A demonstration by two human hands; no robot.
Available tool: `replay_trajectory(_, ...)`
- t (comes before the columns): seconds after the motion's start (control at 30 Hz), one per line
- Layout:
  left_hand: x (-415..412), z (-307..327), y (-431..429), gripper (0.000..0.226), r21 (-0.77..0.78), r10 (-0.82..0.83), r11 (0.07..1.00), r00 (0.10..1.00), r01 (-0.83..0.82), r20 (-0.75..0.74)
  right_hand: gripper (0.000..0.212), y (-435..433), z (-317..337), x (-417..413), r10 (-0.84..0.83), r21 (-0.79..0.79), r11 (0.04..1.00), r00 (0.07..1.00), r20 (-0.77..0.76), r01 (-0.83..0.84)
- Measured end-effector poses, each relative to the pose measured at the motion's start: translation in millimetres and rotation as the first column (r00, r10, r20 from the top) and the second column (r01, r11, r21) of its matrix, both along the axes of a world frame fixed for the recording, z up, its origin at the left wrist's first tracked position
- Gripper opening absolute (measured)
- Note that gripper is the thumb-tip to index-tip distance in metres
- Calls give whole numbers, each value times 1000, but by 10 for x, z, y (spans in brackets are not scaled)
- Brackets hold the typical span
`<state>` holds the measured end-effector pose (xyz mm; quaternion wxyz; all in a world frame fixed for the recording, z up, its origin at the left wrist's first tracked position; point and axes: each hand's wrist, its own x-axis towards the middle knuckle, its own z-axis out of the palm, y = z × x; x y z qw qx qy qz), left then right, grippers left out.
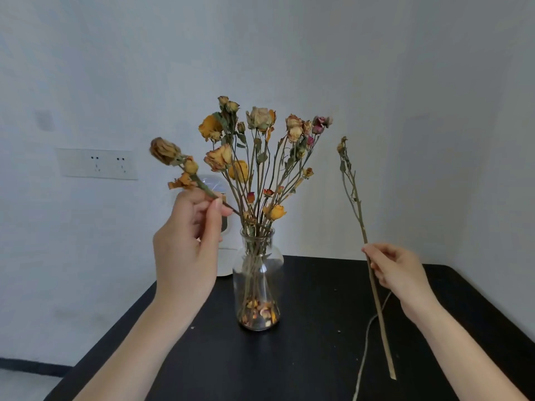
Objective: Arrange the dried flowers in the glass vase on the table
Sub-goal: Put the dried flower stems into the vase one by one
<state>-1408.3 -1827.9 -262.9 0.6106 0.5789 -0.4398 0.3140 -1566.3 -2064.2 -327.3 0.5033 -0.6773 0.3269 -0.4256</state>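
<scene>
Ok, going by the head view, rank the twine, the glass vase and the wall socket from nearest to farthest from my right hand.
1. The twine, on the table just below and left of the right hand.
2. The glass vase, mid-table, further to the hand's left.
3. The wall socket, far left and higher up, beyond the table.

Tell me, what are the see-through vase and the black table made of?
The clear bottle-shaped vase looks like smooth, shiny glass: stems and petals show through it. The black rectangular table looks matte, maybe painted wood or laminate; I can't tell which.
</scene>
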Motion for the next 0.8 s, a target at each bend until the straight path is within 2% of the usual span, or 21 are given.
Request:
replay_trajectory(0.07,-7,4,-65,12,24,23,999,999,-23,27,7,-5,8,-2,6,-6,1000,1000,-1,-6)
replay_trajectory(0.13,-10,-12,-133,2,70,23,997,999,-26,45,8,-14,11,-11,7,-9,1000,1000,-4,-7)
replay_trajectory(0.2,-18,-22,-177,16,99,35,994,997,-42,68,7,-24,14,-17,1,-6,1000,1000,-2,-1)
replay_trajectory(0.4,-71,23,-224,37,146,155,967,938,-208,308,8,-54,47,-13,-28,-7,1000,1000,-8,28)
replay_trajectory(0.5,-156,44,-275,48,122,196,952,866,-280,460,9,-48,64,4,-23,-9,1000,1000,-11,23)
replay_trajectory(0.67,-183,7,-352,45,173,157,939,817,-298,555,12,-34,54,4,-12,-23,1000,1000,-23,11)
replay_trajectory(0.8,-228,7,-455,27,247,139,903,784,-351,605,14,-23,50,16,-17,-31,999,999,-35,16)
